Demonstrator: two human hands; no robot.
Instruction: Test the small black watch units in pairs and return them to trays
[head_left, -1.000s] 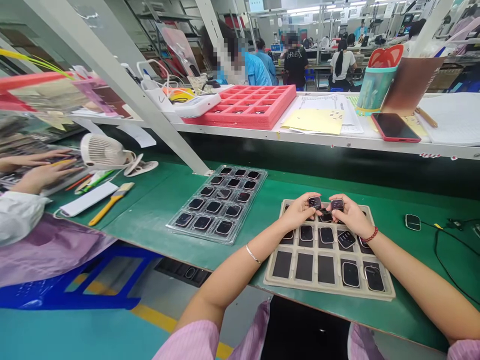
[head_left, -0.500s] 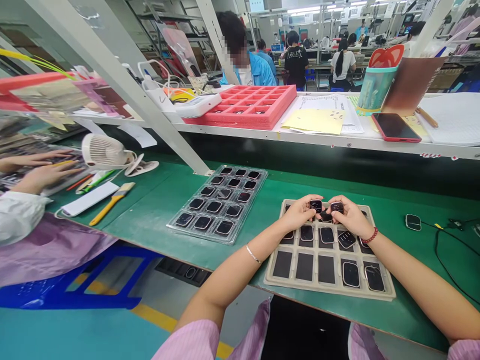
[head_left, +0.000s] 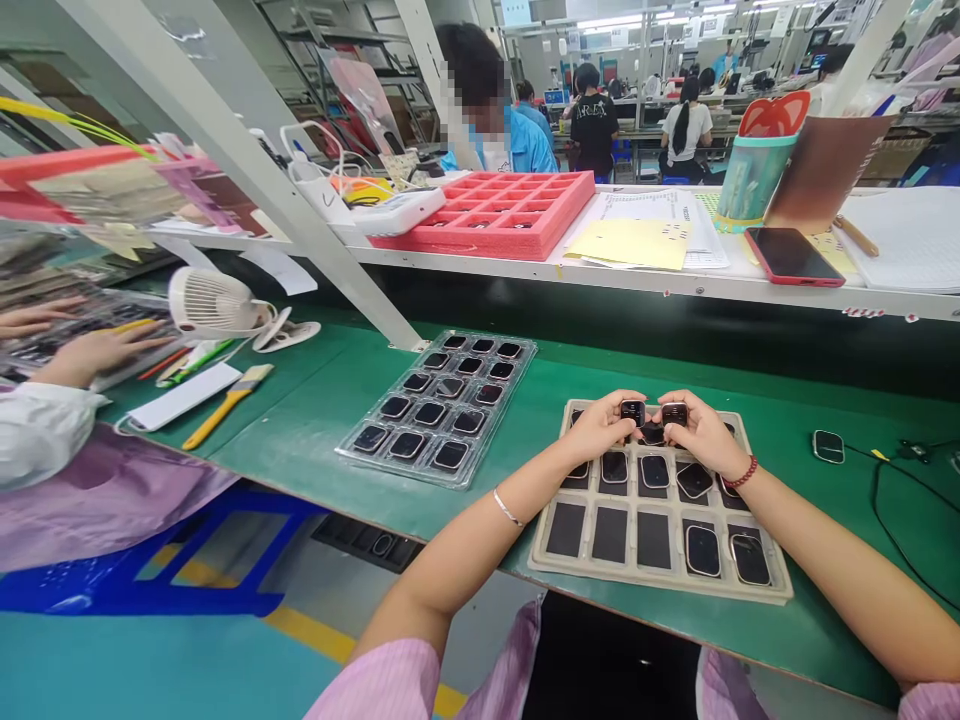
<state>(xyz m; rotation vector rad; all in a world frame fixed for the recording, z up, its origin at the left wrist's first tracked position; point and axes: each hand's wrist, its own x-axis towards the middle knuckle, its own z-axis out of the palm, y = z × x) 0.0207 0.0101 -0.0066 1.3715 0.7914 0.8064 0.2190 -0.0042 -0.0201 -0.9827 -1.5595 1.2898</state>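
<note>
My left hand [head_left: 602,428] pinches a smartwatch body [head_left: 632,411] by its edges, its dark screen upright. Beside it, my right hand [head_left: 701,432] grips a second smartwatch body [head_left: 674,414] the same way. Both are raised over the far row of a beige tray [head_left: 660,580] with dark-lined compartments. Several watch bodies lie in the tray; one in the middle row [head_left: 694,480] sits askew. Three near-row compartments at the left hold none. My hands partly cover the far row. To the left lies a clear plastic tray [head_left: 401,470] filled with more watch bodies.
A lone watch [head_left: 828,446] lies at right near black cables [head_left: 877,500]. Left are a brush [head_left: 229,405], a small fan [head_left: 214,303] and a co-worker's hands [head_left: 105,350]. The shelf [head_left: 637,272] above carries a red foam tray [head_left: 487,240], papers and a phone [head_left: 793,257].
The view has shifted very slightly. Both hands keep their hold on the watch bodies in nearly the same place. The co-worker's hands at left have moved a little.
</note>
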